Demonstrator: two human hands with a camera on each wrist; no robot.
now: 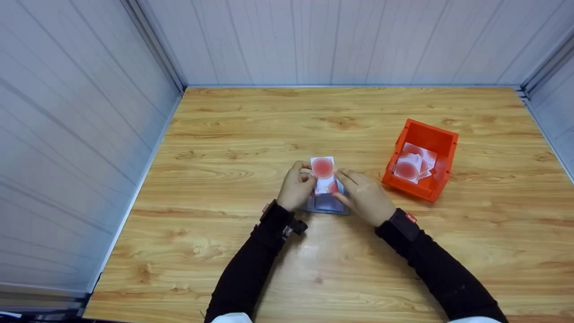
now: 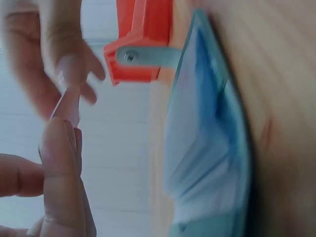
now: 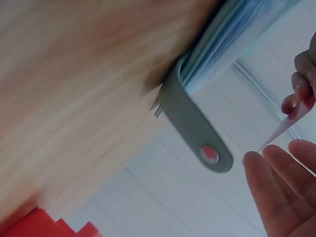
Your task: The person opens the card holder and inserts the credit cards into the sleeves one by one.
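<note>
Between both hands, above the table, is a white card (image 1: pixel 323 175) with a red circle and a red patch at its lower corner. My left hand (image 1: pixel 297 186) pinches its left edge between thumb and fingers. Fingertips of my right hand (image 1: pixel 365 199), stretched fairly straight, touch the card's right edge. Below the card lies a card holder (image 1: pixel 327 204) with clear sleeves, partly hidden by the hands and card. Its grey-green cover shows a strap (image 3: pixel 192 123) with a round snap in the right wrist view. The sleeves (image 2: pixel 197 143) stand slightly fanned in the left wrist view.
To the right stands an orange-red bin (image 1: pixel 423 190) holding several similar cards (image 1: pixel 407 169). The wood-grain table (image 1: pixel 233 130) is bordered by pale panels at the back (image 1: pixel 314 45) and sides.
</note>
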